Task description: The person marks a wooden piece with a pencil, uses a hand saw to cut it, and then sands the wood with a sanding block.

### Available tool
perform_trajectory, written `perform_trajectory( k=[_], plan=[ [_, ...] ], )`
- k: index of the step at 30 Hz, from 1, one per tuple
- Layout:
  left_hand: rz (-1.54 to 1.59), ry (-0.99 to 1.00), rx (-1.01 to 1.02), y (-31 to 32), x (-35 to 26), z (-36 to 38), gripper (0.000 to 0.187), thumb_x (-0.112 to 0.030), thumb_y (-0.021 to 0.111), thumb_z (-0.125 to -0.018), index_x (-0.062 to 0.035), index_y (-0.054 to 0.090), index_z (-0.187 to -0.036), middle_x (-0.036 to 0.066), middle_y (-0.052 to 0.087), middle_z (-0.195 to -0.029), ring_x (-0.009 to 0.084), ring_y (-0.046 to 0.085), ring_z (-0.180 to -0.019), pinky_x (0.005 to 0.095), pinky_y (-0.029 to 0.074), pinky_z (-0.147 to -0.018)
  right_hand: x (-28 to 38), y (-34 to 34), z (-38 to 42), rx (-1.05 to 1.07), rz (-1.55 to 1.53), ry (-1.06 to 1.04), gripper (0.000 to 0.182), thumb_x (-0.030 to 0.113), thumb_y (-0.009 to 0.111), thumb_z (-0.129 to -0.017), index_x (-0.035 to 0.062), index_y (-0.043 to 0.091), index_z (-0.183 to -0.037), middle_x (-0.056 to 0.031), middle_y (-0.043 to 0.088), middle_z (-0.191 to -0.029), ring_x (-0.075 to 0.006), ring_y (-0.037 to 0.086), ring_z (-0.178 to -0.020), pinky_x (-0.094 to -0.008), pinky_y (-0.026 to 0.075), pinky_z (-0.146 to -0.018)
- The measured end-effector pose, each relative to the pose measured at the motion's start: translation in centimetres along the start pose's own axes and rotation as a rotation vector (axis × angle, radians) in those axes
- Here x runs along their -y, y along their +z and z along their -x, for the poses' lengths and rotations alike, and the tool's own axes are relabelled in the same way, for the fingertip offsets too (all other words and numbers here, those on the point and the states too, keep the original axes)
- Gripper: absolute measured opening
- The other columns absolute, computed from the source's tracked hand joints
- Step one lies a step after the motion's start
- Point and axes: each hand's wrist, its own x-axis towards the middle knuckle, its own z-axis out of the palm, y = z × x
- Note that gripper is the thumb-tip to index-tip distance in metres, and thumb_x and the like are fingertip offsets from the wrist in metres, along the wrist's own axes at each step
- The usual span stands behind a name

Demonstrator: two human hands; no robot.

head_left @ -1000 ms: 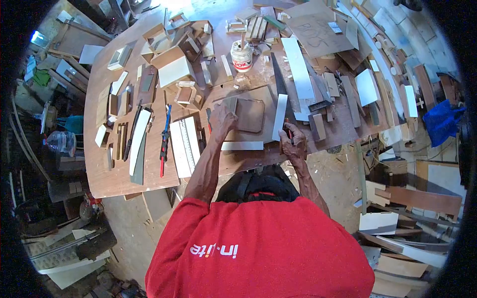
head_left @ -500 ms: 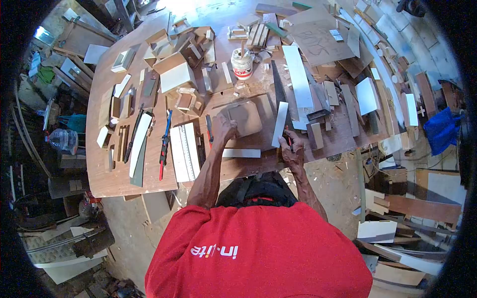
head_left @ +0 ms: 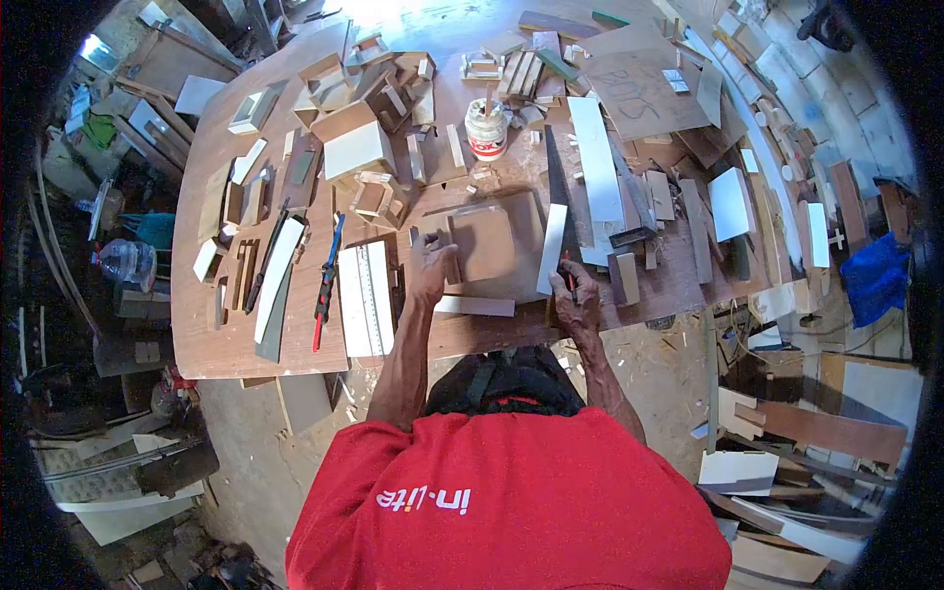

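My left hand (head_left: 431, 264) lies palm down at the left edge of a thin brown board (head_left: 489, 244), fingers apart. The red and black knife-like tool beside the board is now mostly hidden beneath this hand. My right hand (head_left: 576, 293) is closed around a slim dark pencil (head_left: 571, 282) with a reddish end. It rests near the lower end of a narrow white strip (head_left: 554, 248), right of the board. Another white strip (head_left: 476, 306) lies flat between my hands, close to the table's front edge.
A glue jar (head_left: 486, 130) with a stick in it stands behind the board. Small wooden box pieces (head_left: 356, 152) cluster at back left. A blue and red tool (head_left: 328, 280) and a ruler (head_left: 368, 295) lie left. Offcuts (head_left: 659, 197) and a cardboard sheet (head_left: 644, 84) cover the right side.
My left hand has moved left from the board's surface to its left edge, over the red and black tool. My right hand stays almost in place with the pencil. The view has shifted slightly.
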Motion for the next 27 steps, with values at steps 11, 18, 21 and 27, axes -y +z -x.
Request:
perform_trajectory(
  k=[11,18,21,27],
  plan=[
    [0.687,-0.350,-0.031,0.7,-6.7,3.5,0.012,-0.002,0.061,-0.087,-0.0024,0.061,-0.099,0.005,0.064,-0.090,0.0117,0.056,-0.074,0.0311,0.047,-0.072,-0.1,3.7,-5.0,0.233,0.164,-0.442,0.028,0.019,0.057,-0.086,0.0025,0.063,-0.108,-0.0219,0.066,-0.096,-0.0374,0.064,-0.087,-0.0423,0.051,-0.075],
    [0.874,-0.283,-0.022,0.7,-6.7,4.9,0.028,0.009,0.054,-0.085,-0.0006,0.058,-0.111,0.012,0.066,-0.101,0.0203,0.065,-0.089,0.0359,0.054,-0.081,-2.2,6.6,-7.7,0.312,0.352,-0.515,0.026,0.022,0.062,-0.082,0.0082,0.064,-0.103,-0.0187,0.064,-0.094,-0.0363,0.059,-0.085,-0.0445,0.048,-0.075],
    [0.969,-0.259,-0.028,0.9,-6.4,5.3,0.032,0.011,0.051,-0.086,0.0012,0.056,-0.115,0.013,0.065,-0.105,0.0232,0.064,-0.095,0.0375,0.052,-0.090,-1.2,6.4,-7.9,0.342,0.511,-0.536,0.026,0.020,0.062,-0.081,0.0075,0.065,-0.104,-0.0195,0.064,-0.097,-0.0375,0.058,-0.088,-0.0456,0.048,-0.077],
    [1.010,-0.237,-0.060,1.2,-6.5,5.5,0.038,0.011,0.052,-0.087,-0.0036,0.053,-0.122,0.011,0.062,-0.114,0.0232,0.061,-0.104,0.0372,0.048,-0.098,-1.9,6.9,-7.1,0.199,0.349,-0.574,0.030,0.018,0.061,-0.082,0.0059,0.063,-0.109,-0.0207,0.064,-0.098,-0.0390,0.059,-0.095,-0.0476,0.047,-0.079]
  ],
)
